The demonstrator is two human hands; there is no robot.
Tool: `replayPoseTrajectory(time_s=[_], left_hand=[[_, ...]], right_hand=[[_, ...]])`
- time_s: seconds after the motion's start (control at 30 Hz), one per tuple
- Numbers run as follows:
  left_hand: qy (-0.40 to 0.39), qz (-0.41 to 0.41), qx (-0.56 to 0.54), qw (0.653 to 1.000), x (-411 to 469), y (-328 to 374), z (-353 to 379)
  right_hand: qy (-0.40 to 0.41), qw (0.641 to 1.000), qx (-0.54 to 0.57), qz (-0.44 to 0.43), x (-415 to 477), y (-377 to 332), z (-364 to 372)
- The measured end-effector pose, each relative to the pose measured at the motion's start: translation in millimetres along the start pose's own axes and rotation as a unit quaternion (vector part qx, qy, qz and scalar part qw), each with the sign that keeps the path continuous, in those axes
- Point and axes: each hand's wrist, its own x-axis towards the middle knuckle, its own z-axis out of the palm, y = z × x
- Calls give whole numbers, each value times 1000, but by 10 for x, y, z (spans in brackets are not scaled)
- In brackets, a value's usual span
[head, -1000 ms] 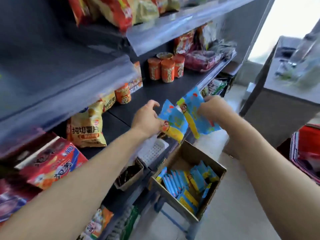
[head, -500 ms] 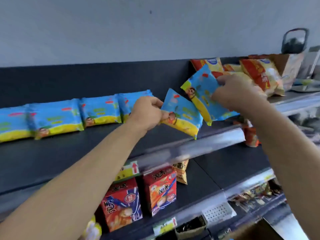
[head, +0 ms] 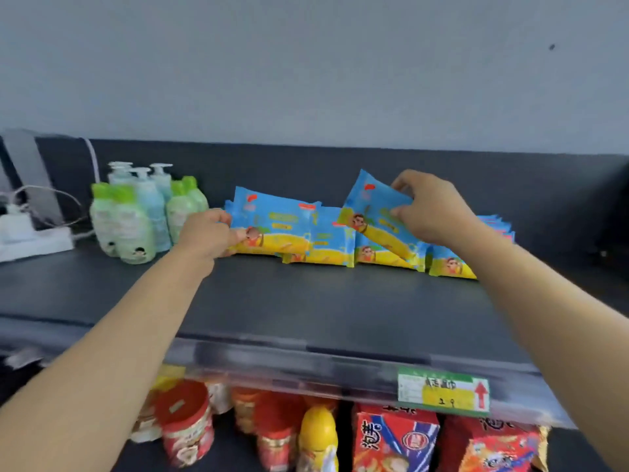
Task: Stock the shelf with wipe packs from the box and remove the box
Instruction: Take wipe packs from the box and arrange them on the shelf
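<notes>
The left hand (head: pixel 209 233) pinches a blue-and-yellow plastic wipe pack (head: pixel 272 229) standing on the dark top shelf (head: pixel 306 301). The right hand (head: pixel 429 209) has its grip closed on another tilted blue-and-yellow pack (head: pixel 374 212) above the row.

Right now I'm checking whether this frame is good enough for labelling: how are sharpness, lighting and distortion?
Head view: soft overall; the wipe pack in the right hand and the one under the left hand show colours but unreadable print. The shelf edge is smeared, the price tag barely legible. Lighting is even, no glare. Wide-angle bowing bends the shelf.
</notes>
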Motion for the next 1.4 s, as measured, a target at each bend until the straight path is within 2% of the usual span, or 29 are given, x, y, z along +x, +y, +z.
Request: replayPoseTrajectory(time_s=[0.17, 0.47, 0.7, 0.87, 1.07, 1.27, 1.4], left_hand=[[10, -46, 13, 999, 315, -263, -360], [-49, -112, 30, 992, 793, -493, -320], [-22, -86, 110, 990, 973, -495, -112], [5, -79, 141, 987, 1039, -556, -117], [20, -43, 208, 977, 1087, -588, -162], [16, -18, 282, 959, 1033, -582, -173], [40, -13, 310, 950, 885, -468, -178]], right_hand=[[-51, 998, -3, -29, 209, -328, 479], [-83, 995, -56, 28, 354, -285, 646], [-105, 979, -130, 118, 349, 77, 486], [-118, 975, -128, 139, 331, 297, 589], [-87, 978, -126, 145, 378, 373, 706], [-45, 977, -171, 119, 372, 428, 788], [-32, 974, -201, 102, 342, 422, 784]])
